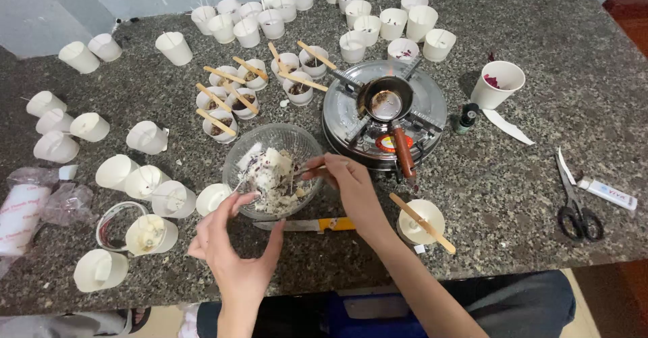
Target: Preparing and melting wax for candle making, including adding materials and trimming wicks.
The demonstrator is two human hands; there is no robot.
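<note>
Risk sits centre frame: our right hand pinches a utensil in the glass bowl; our left hand, open, barely steadies it, so wax chunks may spill.

A clear glass bowl sits upright on the speckled counter, near its front edge, filled with chunky white wax-like pieces flecked with dark red. A thin utensil, possibly a spoon, dips into it.
</note>
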